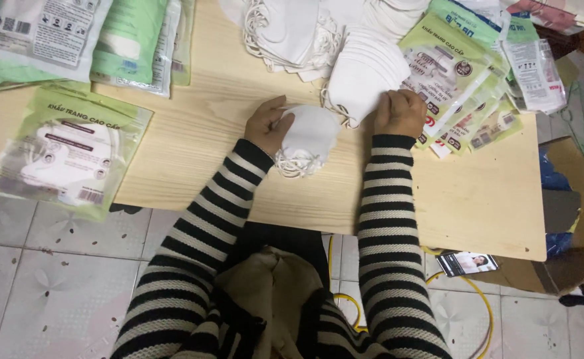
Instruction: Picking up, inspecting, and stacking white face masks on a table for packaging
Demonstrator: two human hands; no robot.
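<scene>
Now, far left of the folded white mask [310,136], a green mask packet [66,149] overhangs the wooden table [478,206]. Your left hand [269,125] is clamped on that mask's left edge, mid-table. Just right, your right hand [400,112] presses closed against a fanned white mask stack [365,73]. Further right lie green empty packets [448,73].

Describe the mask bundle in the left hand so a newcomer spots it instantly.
On the wooden table, near its front edge, find the two striped sleeves. The left hand grips a small stack of white masks, ear loops dangling below; unlike the fanned mask row behind, it is compact and held.
</scene>
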